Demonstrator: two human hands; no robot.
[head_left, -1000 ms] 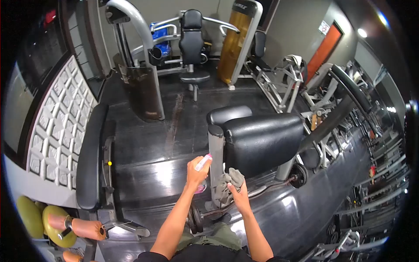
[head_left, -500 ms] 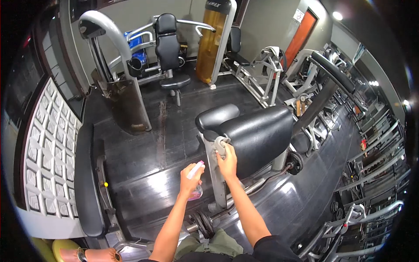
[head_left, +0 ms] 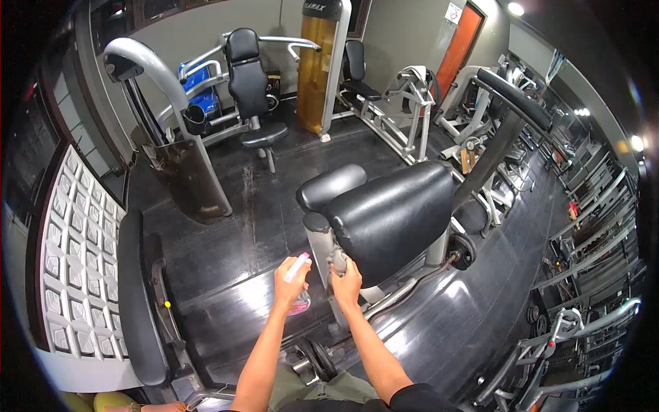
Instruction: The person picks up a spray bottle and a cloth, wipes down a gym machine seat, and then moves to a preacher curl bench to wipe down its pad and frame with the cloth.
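My left hand (head_left: 292, 280) is wrapped round a spray bottle (head_left: 299, 303) with a white and pink head and pink liquid low in its clear body. In my right hand (head_left: 347, 280) is a greyish cloth (head_left: 338, 259), pressed against the grey metal post (head_left: 320, 242) of a padded bench. Part of the cloth is hidden by my fingers. The bench's large black pad (head_left: 391, 213) slopes just beyond and right of that hand, with a smaller black cushion (head_left: 333, 187) behind the post.
A barbell with weight plates (head_left: 314, 358) lies low by my legs, its bar running to a far plate (head_left: 461, 252). On the left stands a black upright pad (head_left: 141, 302) beside a white patterned panel (head_left: 79, 268). A seated machine (head_left: 247, 82) is ahead; racks line the right.
My right hand with the cloth has slid down the post, from near its top to lower on its side. The left hand still holds the bottle. The view has shifted slightly.
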